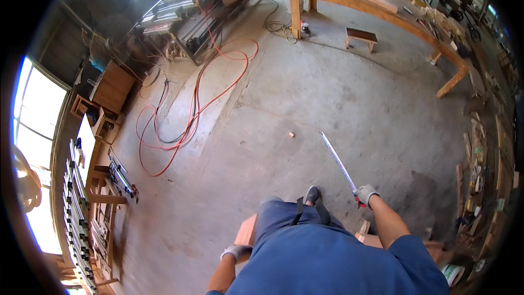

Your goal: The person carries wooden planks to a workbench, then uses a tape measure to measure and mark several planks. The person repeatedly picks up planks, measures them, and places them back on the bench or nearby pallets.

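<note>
My right hand [367,193], in a light grey work glove, is closed round a red tape measure [359,202]. Its pale blade [339,163] sticks out forward and to the left, its far end over the concrete floor. At my left side, my left hand [237,252], also gloved, grips a reddish wooden board [247,230]. My body hides part of that board. More pieces of wood [371,240] show beside my right hip, partly covered by my arm and shirt.
A small wood offcut [291,135] lies on the floor ahead. Red hoses [240,79] loop across the left. A long wooden workbench [349,1] stands far right, with a low stool [361,37] nearby. Clamps [73,202] line the left wall; scrap lumber [475,169] is piled right.
</note>
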A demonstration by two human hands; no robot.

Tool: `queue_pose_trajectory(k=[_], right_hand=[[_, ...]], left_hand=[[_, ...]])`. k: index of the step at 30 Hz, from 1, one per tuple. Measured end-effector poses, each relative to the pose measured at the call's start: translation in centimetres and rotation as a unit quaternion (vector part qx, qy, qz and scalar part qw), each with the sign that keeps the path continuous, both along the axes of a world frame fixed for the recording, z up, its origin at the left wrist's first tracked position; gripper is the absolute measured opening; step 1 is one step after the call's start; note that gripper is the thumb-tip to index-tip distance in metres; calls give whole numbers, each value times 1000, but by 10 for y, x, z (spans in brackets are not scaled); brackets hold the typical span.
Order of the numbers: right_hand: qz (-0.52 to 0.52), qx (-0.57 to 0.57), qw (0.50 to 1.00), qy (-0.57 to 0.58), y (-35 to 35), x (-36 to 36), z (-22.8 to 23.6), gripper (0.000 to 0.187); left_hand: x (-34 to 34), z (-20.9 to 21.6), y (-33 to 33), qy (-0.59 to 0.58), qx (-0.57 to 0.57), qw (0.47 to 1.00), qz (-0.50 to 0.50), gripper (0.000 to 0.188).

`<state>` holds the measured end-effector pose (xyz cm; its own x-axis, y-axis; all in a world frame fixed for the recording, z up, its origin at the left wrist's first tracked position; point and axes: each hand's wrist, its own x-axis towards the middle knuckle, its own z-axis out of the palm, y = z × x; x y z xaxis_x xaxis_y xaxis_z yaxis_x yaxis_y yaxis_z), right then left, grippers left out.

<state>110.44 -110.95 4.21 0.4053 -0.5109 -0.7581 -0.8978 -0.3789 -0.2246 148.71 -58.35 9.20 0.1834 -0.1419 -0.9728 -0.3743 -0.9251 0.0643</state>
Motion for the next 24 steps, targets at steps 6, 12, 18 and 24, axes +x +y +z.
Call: queue_pose_trajectory(k=[6,12,18,24], right_hand=[[-289,76,951,-80,-80,99,48,41],[-31,74,997,21,-123,136,-3,34],[-150,134,978,56,-148,206,44,31],[423,-77,901,-55,-213,240,24,28]], left_hand=[[-3,8,-31,-13,93,975,201,68],[24,-33,-52,26,85,961,261,70],[86,-48,-113,40,37,971,234,72],[188,-40,-194,-13,-67,995,72,75]])
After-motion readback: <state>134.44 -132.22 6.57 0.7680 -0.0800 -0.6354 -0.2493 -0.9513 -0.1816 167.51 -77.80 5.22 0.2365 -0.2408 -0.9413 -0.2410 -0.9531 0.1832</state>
